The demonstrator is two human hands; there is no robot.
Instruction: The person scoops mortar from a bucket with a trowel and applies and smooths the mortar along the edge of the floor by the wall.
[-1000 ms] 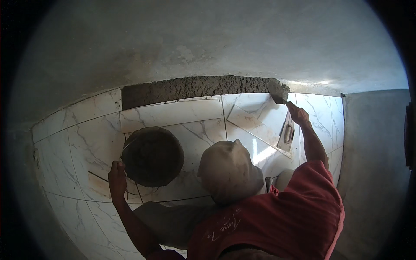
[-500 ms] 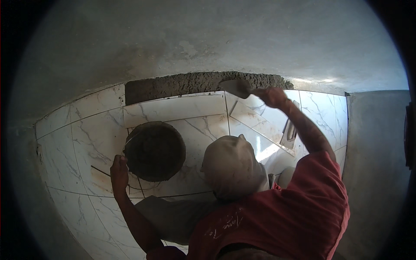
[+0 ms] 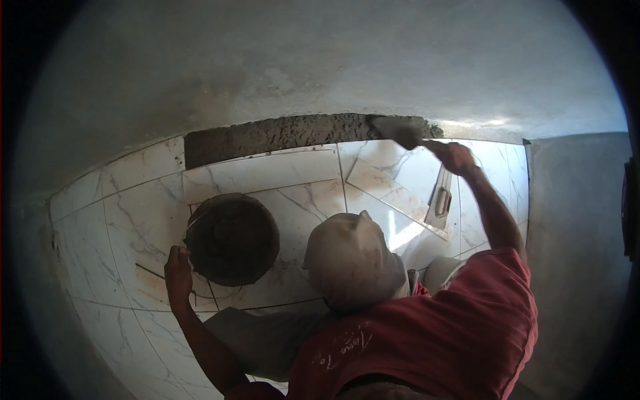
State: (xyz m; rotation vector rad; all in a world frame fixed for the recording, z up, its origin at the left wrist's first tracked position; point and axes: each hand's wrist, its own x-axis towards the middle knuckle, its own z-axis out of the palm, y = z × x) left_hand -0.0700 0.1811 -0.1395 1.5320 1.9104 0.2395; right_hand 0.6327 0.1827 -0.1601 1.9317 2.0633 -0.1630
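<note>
My right hand (image 3: 457,159) is closed around the handle of a pointed trowel (image 3: 400,129). Its blade lies over the right part of a rough grey mortar strip (image 3: 287,133) along the foot of the wall. At the left, my left hand (image 3: 178,270) is closed on the wire handle (image 3: 191,225) of a round dark bucket (image 3: 272,233). Wet-looking grey mortar (image 3: 233,235) fills the inside of the bucket. Just below the mortar strip lies a long, narrow white tile piece (image 3: 263,175).
A float with a grip (image 3: 439,205) rests beside a slanting tile piece (image 3: 387,189) on the right. White marbled tiles (image 3: 153,227) cover the floor. Bare grey walls stand ahead (image 3: 320,53) and right (image 3: 580,220). A rounded beige cloth shape (image 3: 352,263), apparently my bent knee, rises mid-view.
My right hand has moved right with the trowel, and the blade now lies closer to the mortar strip's right end. My left hand stays at the bucket handle.
</note>
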